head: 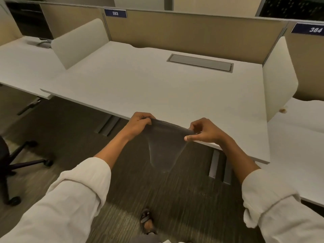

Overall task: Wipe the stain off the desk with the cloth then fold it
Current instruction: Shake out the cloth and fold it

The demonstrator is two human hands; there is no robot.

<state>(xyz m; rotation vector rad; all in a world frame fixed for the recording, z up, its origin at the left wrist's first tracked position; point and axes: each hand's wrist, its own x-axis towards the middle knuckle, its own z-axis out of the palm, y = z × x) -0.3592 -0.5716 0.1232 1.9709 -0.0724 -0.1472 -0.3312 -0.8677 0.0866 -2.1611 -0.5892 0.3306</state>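
A thin dark grey cloth hangs in the air just in front of the near edge of the pale desk. My left hand pinches its upper left corner and my right hand pinches its upper right corner, so the top edge is stretched between them. The rest of the cloth droops to a point below the desk edge. I see no stain on this desk's top. A small brown spot lies on the neighbouring desk to the right, beside the divider.
Beige partition panels stand behind the desk, with curved side dividers at left and right. A grey cable hatch is set into the desk top. An office chair base stands on the carpet at left. My sandalled foot is below.
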